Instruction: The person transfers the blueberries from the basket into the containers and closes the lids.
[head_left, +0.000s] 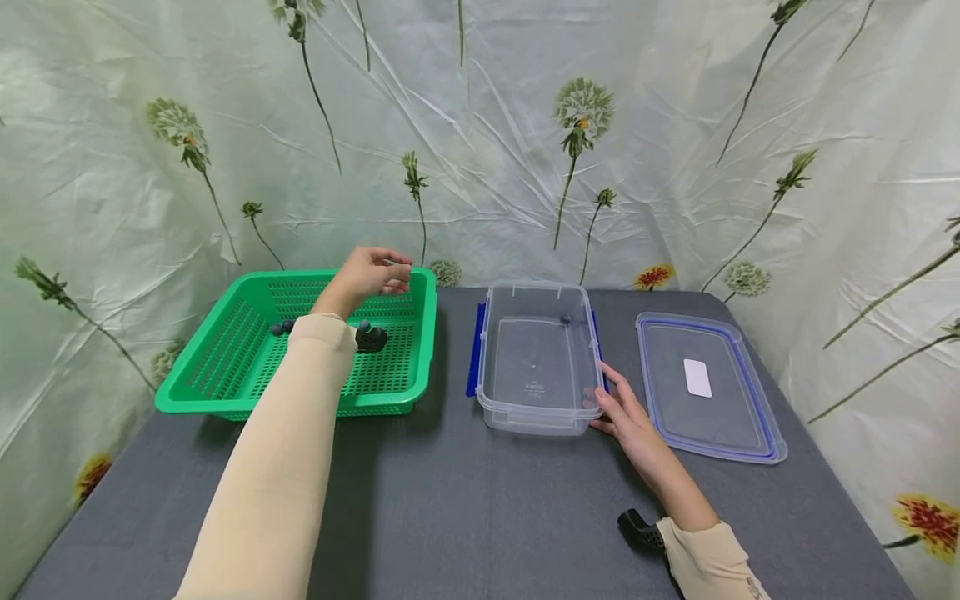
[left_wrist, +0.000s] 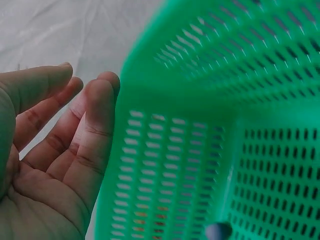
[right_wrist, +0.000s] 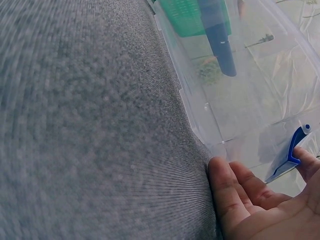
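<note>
My left hand (head_left: 371,273) is raised over the back right part of a green slotted basket (head_left: 427,358), its fingers loosely bent with nothing held between them. In the left wrist view those fingers overlap the basket's rim. A few small dark blue round fruits (head_left: 282,327) lie on the basket floor, partly hidden by my left arm. At the front right corner of a clear plastic box (head_left: 534,350), my right hand (head_left: 628,421) touches the side wall and a blue latch (right_wrist: 292,155) with relaxed fingers. One small dark round piece (head_left: 566,320) lies inside the box, near its back right.
A clear lid with a blue seal (head_left: 738,400) and a white label (head_left: 697,377) lies flat to the right of the box. Another blue latch (head_left: 476,350) hangs out on the box's left side. Behind the grey table (head_left: 450,508) hangs a flower-printed curtain (head_left: 495,125).
</note>
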